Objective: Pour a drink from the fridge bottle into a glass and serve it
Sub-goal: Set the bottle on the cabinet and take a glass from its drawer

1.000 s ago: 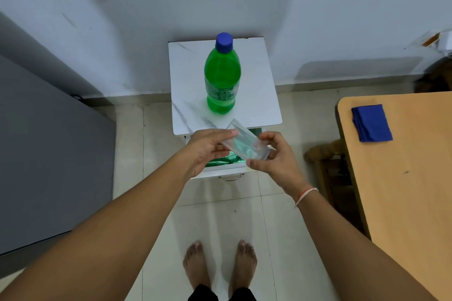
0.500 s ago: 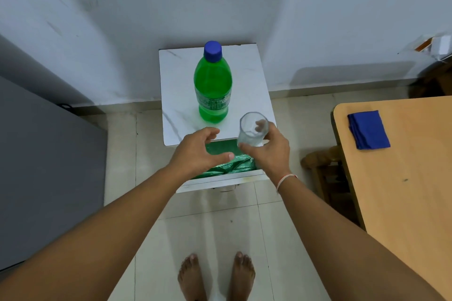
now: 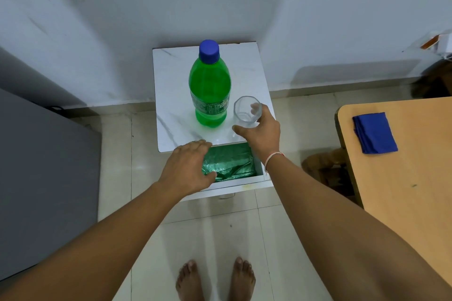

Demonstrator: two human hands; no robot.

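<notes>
Marble-patterned white, the top of the small cabinet (image 3: pixel 171 95) carries both task things now. A second ago I held the glass tilted between both hands over the open drawer; now it stands upright near the top's front right corner, just right of the bottle. That means the glass is placed and uncapping comes next, I judge.

Green and capped in blue, the bottle (image 3: pixel 209 90) stands upright at the middle of the top, untouched. My right hand (image 3: pixel 261 131) curls round the glass (image 3: pixel 247 111), thumb on its near side, fingers behind. My left hand (image 3: pixel 188 168) has let go; it hovers flat, fingers straight, over the open drawer (image 3: pixel 259 173) with its crinkled green wrapping (image 3: pixel 232 164). Well apart to the right, a folded blue cloth (image 3: pixel 374 132) lies on the wooden table (image 3: pixel 403 203). Nothing blocks the bottle.
</notes>
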